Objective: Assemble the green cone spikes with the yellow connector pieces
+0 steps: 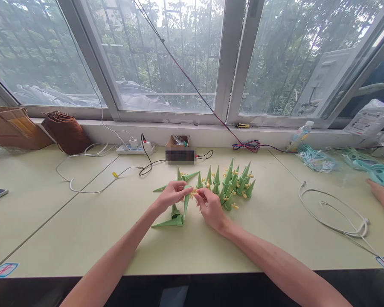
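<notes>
My left hand (175, 194) is closed on a green plastic spike (186, 207), its tip pointing down. A small yellow valve (193, 193) sits at the spike's side, pinched between the fingertips of my right hand (211, 209). Whether the valve is seated in the spike cannot be made out. Below my left hand, a green spike (168, 222) lies on its side beside another that stands. Further loose spikes (190, 175) are just behind that hand. To the right, several green spikes (232, 183) stand in a cluster, many with yellow valves on their sides.
A small cardboard box (178, 140) and a power strip (136, 148) are at the back of the table (109, 238). Cables cross the left side; a coiled white cable (333, 213) lies right. Another person's hand (382, 196) is at the far right by blue plastic clips (376, 172).
</notes>
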`<state>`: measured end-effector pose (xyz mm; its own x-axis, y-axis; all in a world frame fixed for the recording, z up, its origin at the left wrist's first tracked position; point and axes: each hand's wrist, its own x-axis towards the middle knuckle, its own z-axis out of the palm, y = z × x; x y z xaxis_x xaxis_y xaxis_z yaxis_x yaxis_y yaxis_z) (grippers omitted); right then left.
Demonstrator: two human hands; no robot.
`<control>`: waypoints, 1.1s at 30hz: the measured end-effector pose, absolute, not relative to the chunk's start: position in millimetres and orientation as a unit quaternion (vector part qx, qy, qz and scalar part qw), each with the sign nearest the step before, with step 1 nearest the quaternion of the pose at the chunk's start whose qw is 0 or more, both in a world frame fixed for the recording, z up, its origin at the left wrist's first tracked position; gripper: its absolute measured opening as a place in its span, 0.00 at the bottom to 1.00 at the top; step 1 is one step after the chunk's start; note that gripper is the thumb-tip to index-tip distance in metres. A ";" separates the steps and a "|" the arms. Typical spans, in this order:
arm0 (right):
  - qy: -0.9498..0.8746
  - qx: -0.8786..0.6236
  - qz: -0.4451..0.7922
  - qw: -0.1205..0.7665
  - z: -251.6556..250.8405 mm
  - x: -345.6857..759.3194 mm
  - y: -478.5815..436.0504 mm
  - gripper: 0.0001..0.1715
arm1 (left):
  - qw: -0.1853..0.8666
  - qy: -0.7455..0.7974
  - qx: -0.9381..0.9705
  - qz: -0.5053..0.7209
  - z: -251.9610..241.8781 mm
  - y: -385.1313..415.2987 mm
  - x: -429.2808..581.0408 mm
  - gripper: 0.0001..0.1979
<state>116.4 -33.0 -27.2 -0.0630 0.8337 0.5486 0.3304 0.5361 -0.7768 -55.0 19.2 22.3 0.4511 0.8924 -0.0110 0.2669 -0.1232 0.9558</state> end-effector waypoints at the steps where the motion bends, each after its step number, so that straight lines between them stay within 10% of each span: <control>1: -0.691 -0.422 0.232 0.539 -27.4 116.5 -32.9 0.12 | 0.506 0.425 0.685 0.307 22.8 18.9 -54.9 0.22; 33: -0.690 -0.411 0.227 0.551 -29.9 116.5 -30.2 0.15 | 0.566 0.412 0.649 0.297 24.0 20.2 -57.7 0.24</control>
<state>116.5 -30.2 -29.9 -0.0555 0.8168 0.5743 0.3172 0.5598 -0.7655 -57.7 20.2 24.0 0.4839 0.8714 -0.0803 0.1984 -0.0198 0.9799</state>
